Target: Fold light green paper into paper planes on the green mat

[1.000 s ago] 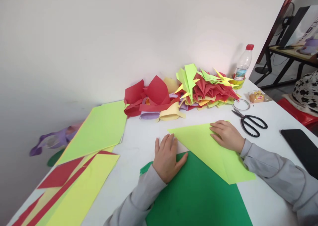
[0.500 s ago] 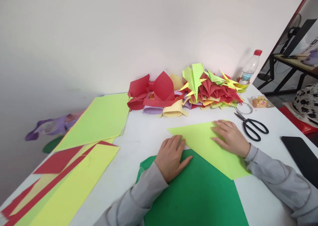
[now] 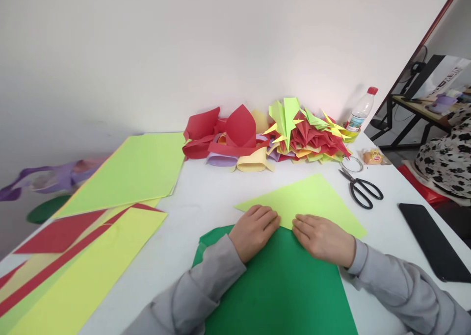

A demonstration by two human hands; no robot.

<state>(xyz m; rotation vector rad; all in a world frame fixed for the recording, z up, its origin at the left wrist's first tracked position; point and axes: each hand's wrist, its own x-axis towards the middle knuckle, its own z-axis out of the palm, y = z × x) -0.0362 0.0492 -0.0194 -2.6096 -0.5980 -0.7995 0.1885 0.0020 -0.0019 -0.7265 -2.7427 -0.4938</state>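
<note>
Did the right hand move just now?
Yes: against the still scissors, the right hand has moved down the view, closer to the left hand.

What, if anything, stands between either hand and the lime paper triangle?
Nothing visible: the left hand and right hand both overlap the near edge of the lime paper triangle. The scissors lie off to its right.

The green sheet (image 3: 283, 291) runs past the bottom edge. The left hand (image 3: 256, 232) and right hand (image 3: 326, 239) hide parts of the lime sheet's (image 3: 305, 195) near edge. Paper strips (image 3: 106, 261) are cut off at left (and below). The bottle label's (image 3: 354, 123) print is too small to read.
</note>
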